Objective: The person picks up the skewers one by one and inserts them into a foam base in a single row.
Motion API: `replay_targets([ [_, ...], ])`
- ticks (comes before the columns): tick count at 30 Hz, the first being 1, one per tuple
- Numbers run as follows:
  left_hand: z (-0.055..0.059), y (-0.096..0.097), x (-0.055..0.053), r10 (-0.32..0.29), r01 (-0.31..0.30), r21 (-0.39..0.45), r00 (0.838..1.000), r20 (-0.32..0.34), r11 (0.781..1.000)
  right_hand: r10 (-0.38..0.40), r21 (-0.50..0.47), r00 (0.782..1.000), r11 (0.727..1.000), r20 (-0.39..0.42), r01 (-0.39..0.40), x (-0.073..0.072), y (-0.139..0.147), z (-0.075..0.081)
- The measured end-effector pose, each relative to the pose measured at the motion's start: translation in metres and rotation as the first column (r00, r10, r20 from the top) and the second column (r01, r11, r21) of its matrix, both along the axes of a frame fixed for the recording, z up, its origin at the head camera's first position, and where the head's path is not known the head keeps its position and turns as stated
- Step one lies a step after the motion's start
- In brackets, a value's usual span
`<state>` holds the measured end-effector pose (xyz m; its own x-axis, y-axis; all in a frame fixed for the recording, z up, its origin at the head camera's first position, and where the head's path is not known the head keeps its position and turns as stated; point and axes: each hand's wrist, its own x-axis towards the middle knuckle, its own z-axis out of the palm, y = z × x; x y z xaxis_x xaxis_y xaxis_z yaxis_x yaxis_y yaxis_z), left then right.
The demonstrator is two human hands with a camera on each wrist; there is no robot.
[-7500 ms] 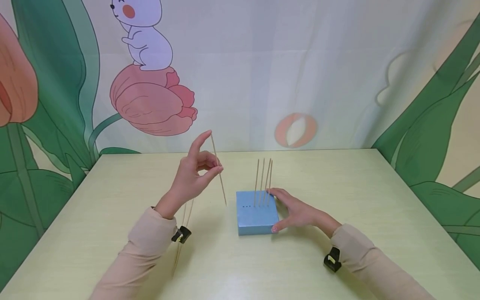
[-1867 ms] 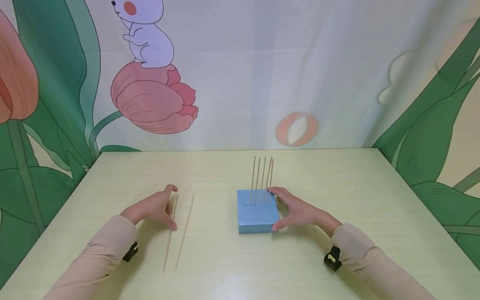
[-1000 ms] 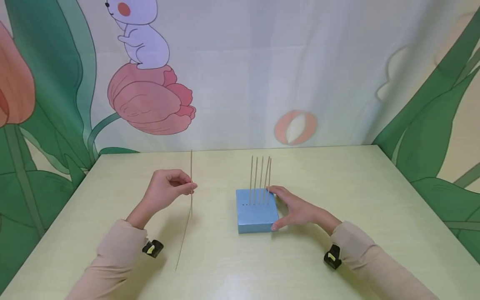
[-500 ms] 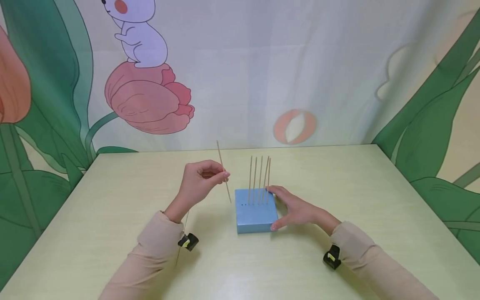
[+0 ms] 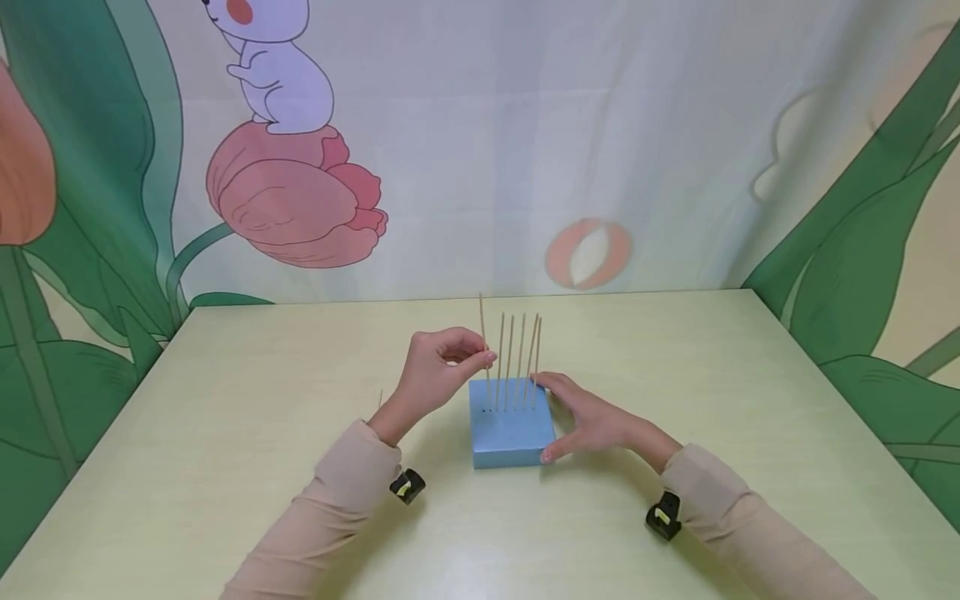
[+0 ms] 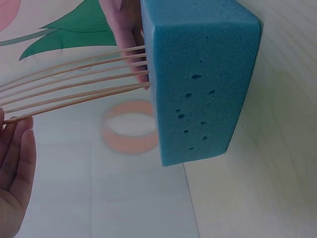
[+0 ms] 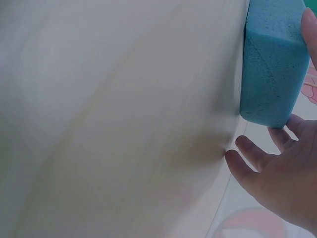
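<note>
My left hand [image 5: 438,367] pinches a thin wooden skewer [image 5: 482,317] between thumb and fingertips, over the left part of a blue foam block [image 5: 510,437]. The skewer stands nearly upright, its lower end at the block's top face by the row of small holes; how deep it sits I cannot tell. Several more skewers [image 5: 511,358] stand in that row to its right. My right hand [image 5: 596,421] grips the block's right side, thumb at the front corner and fingers at the back. In the right wrist view the thumb and some fingertips touch the foam [image 7: 272,74].
Another skewer [image 5: 380,397] lies on the pale wooden table [image 5: 585,542], mostly hidden behind the left wrist and sleeve. A printed curtain [image 5: 465,167] hangs behind the table's far edge. Each wrist wears a small black camera mount [image 5: 407,486].
My left hand picked up a skewer from the table at left and brought it rightward to the block. Earlier, another skewer joined the row. The right hand has kept its hold.
</note>
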<state>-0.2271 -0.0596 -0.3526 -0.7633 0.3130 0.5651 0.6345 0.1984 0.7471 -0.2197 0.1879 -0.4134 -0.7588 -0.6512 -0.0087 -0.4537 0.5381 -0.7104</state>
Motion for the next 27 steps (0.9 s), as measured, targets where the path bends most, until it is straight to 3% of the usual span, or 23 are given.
replay_targets([
  [9, 0.000, 0.002, 0.000, 0.019, -0.020, -0.044, 1.000, -0.023, 0.999, -0.006, -0.006, 1.000, 1.000, -0.003, 0.006, 0.000, 0.000, 0.000],
  [17, -0.015, 0.004, 0.001, 0.013, -0.012, -0.082, 1.000, 0.009, 0.997, -0.003, -0.020, 1.000, 1.000, 0.002, 0.003, 0.001, 0.001, 0.001],
  [27, -0.021, 0.008, 0.000, 0.036, -0.030, -0.116, 0.998, 0.050, 0.993, -0.010, -0.015, 1.000, 1.000, 0.002, 0.010, 0.000, 0.002, -0.002],
])
